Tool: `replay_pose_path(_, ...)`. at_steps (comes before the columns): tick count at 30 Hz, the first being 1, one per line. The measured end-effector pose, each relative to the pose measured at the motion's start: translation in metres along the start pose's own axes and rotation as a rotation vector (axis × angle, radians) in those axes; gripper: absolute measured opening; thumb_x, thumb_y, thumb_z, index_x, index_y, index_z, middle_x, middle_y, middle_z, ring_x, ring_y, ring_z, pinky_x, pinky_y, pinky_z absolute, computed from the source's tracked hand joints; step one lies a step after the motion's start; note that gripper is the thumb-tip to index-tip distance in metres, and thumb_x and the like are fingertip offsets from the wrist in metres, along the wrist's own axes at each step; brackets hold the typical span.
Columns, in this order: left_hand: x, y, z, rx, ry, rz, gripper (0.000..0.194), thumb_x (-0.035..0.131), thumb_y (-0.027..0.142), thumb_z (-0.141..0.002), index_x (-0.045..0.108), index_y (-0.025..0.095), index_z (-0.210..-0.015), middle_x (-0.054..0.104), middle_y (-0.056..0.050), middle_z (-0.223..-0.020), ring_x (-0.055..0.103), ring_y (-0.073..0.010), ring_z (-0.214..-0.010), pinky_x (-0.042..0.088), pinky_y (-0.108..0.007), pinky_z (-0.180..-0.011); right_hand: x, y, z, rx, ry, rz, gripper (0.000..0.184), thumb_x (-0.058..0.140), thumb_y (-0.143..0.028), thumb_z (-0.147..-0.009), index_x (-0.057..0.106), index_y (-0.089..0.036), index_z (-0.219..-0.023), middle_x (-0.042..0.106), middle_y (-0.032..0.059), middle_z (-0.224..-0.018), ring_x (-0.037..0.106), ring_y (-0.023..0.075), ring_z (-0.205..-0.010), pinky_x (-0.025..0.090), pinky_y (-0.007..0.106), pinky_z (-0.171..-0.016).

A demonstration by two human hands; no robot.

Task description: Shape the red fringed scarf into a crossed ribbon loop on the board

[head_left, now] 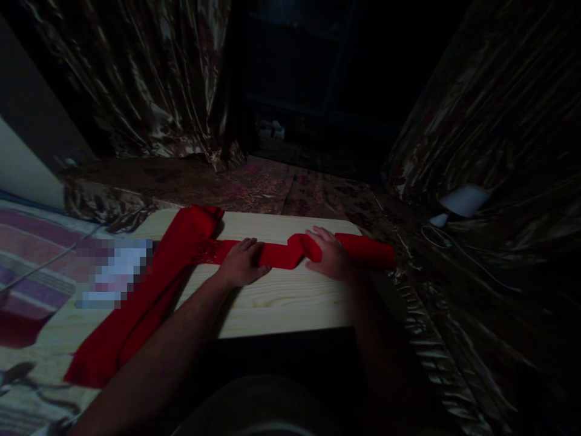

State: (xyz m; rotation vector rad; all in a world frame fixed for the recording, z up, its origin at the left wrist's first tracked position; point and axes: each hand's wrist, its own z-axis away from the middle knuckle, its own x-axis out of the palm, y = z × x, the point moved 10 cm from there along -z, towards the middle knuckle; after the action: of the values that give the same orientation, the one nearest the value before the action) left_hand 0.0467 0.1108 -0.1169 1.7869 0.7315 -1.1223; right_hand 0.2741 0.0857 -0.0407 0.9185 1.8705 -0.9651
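Observation:
A long strip of red cloth (276,255) lies across a pale wooden table (272,303), its right end hanging past the table's right edge. My left hand (242,263) rests flat on the strip, fingers stretched and thumb apart. Around a raised, twisted fold of the same strip, my right hand (330,254) has its fingers on the far side and thumb on the near side. At the left lies a bigger folded piece of red cloth (149,297). Fringe-like threads show where it meets the strip; whether the two are one piece I cannot tell.
A blurred-out patch (115,272) covers something at the table's left. Striped bedding (40,242) is beyond it. Patterned curtains (181,79) hang behind, and a white lamp-like object (465,200) with a cable stands at the right. The room is dark.

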Motion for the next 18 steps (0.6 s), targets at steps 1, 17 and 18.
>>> replay_pose_path(1,0.000,0.000,0.000,0.004,0.001,-0.003,0.091,0.058,0.069,-0.079,0.050,0.008,-0.146,0.044,-0.024,-0.153,0.037,-0.0391,-0.145,0.031,-0.050,-0.119,0.015,-0.012,0.000,-0.035,-0.082,0.040,0.083,0.074,-0.032,-0.071,0.047,-0.021,-0.149,0.044,0.0134,-0.155,0.039,0.0323,-0.142,0.031,0.051,-0.116)
replay_pose_path(17,-0.025,0.049,0.005,-0.057,0.234,0.051,0.078,0.060,0.049,-0.087,0.040,0.009,-0.150,0.062,-0.020,-0.136,0.059,-0.0332,-0.124,0.045,-0.043,-0.106,0.001,-0.052,-0.008,0.058,0.502,-0.022,0.053,0.046,-0.014,-0.084,0.066,-0.019,-0.134,0.068,0.0087,-0.128,0.060,0.0253,-0.118,0.045,0.040,-0.109)
replay_pose_path(18,-0.024,0.050,0.003,-0.087,0.219,0.040,0.074,0.060,0.045,-0.087,0.042,0.009,-0.150,0.065,-0.020,-0.131,0.062,-0.0330,-0.119,0.047,-0.043,-0.103,0.003,-0.053,-0.006,0.052,0.486,-0.020,0.055,0.047,-0.013,-0.084,0.065,-0.020,-0.135,0.067,0.0085,-0.130,0.060,0.0258,-0.119,0.045,0.042,-0.110)
